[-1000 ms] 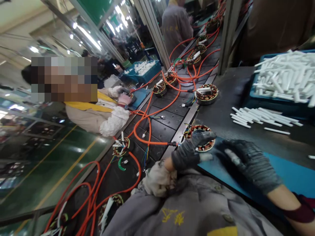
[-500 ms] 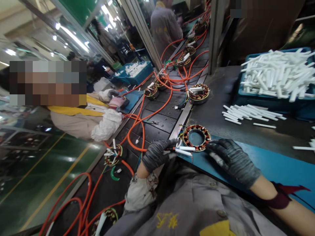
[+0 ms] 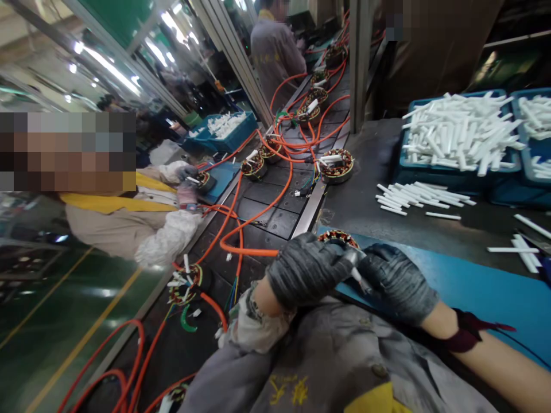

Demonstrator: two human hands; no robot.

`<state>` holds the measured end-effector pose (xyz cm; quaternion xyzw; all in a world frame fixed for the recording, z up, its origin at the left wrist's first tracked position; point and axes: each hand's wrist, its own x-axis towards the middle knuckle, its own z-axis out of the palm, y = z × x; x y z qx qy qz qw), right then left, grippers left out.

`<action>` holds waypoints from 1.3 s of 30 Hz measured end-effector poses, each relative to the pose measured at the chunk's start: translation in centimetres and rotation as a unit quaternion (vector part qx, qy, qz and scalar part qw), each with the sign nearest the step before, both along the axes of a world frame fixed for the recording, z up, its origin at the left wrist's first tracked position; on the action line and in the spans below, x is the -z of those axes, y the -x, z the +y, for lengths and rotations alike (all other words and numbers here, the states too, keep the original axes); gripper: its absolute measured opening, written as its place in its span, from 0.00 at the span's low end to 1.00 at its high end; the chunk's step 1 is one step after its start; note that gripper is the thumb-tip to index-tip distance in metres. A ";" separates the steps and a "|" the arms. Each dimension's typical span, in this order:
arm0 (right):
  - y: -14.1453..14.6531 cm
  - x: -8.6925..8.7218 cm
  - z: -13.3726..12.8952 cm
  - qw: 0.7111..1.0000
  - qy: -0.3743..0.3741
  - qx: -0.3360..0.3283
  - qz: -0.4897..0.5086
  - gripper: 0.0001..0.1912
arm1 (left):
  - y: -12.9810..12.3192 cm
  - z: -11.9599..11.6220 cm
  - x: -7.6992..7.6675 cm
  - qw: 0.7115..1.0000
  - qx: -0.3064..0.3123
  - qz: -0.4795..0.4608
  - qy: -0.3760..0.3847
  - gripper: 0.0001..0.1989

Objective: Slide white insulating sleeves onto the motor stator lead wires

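Note:
A copper-wound motor stator (image 3: 338, 236) lies on the blue mat, its near side covered by my hands. Both hands wear dark grey gloves and meet at its near right edge. My left hand (image 3: 312, 272) is closed, its fingertips pinched on a short white tube (image 3: 356, 274). Against the same spot, my right hand (image 3: 396, 281) has its fingers drawn together; what they pinch is hidden. An orange cable (image 3: 249, 251) runs up to my left hand and disappears behind it.
Blue bins (image 3: 460, 166) heaped with white tubes stand at the right, with loose tubes (image 3: 417, 196) before them. More stators (image 3: 337, 166) with orange cables line the conveyor (image 3: 275, 201). Across it, a co-worker (image 3: 116, 223) handles another stator. The blue mat (image 3: 465, 287) extends right.
My left hand has moved right, over the stator's near side, and my right hand has come in to meet it. The fingertips now close together on a small pale piece. The view has shifted slightly.

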<state>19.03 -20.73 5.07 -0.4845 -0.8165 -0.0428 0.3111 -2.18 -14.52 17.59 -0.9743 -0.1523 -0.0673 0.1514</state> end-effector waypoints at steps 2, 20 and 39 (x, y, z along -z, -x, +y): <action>-1.9 0.4 -0.2 0.999 0.024 0.018 -0.023 0.15 | -1.9 1.6 0.3 0.999 0.007 0.025 0.021 0.15; -6.8 2.5 3.6 0.913 0.360 0.037 0.188 0.23 | -6.9 6.0 3.6 0.925 -0.199 0.100 0.309 0.19; -9.8 3.5 0.0 0.984 0.152 0.024 0.093 0.16 | -13.0 3.7 0.2 0.936 -0.112 0.180 0.283 0.17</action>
